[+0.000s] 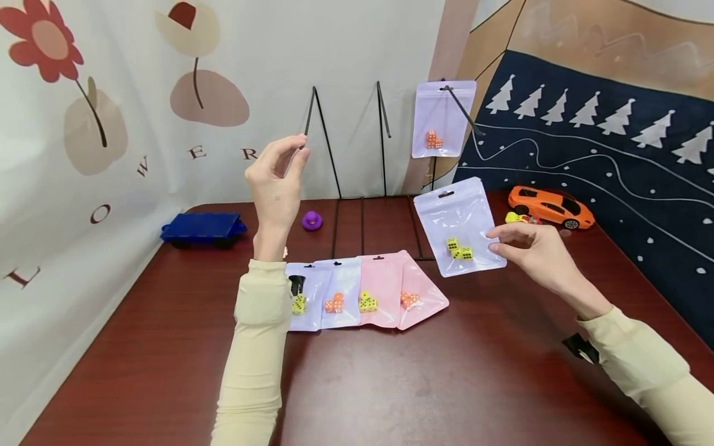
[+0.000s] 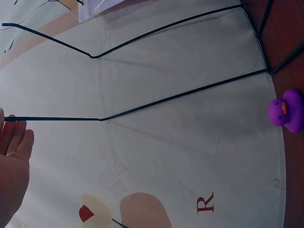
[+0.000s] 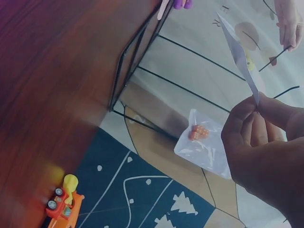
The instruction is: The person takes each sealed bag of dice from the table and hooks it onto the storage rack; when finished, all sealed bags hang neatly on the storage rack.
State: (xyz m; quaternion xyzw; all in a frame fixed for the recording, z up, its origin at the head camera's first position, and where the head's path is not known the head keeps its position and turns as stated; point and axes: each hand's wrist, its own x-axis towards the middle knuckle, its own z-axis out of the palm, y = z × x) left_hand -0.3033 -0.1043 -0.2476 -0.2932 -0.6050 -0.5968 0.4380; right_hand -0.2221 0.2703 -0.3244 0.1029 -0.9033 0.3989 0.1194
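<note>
My left hand (image 1: 277, 186) pinches the front end of the left prong (image 1: 308, 118) of a black wire rack; in the left wrist view the fingers (image 2: 18, 137) lie at that prong's tip. With thumb and fingers my right hand (image 1: 535, 254) pinches the edge of a lilac zip bag (image 1: 468, 210) containing yellow dice (image 1: 453, 245). That bag is tilted, held off the table, and appears edge-on in the right wrist view. Another lilac bag (image 1: 440, 111) with orange dice (image 1: 432, 140) hangs from the rack's right prong. The middle prong (image 1: 385, 111) carries nothing.
On the table lie overlapping dice bags, lilac (image 1: 340, 279) and pink (image 1: 380, 279). Behind them sits a purple rubber duck (image 1: 312, 220). A blue toy wagon (image 1: 203, 229) stands left; an orange toy car (image 1: 549, 205) and a small yellow-red toy (image 1: 519, 217) stand right.
</note>
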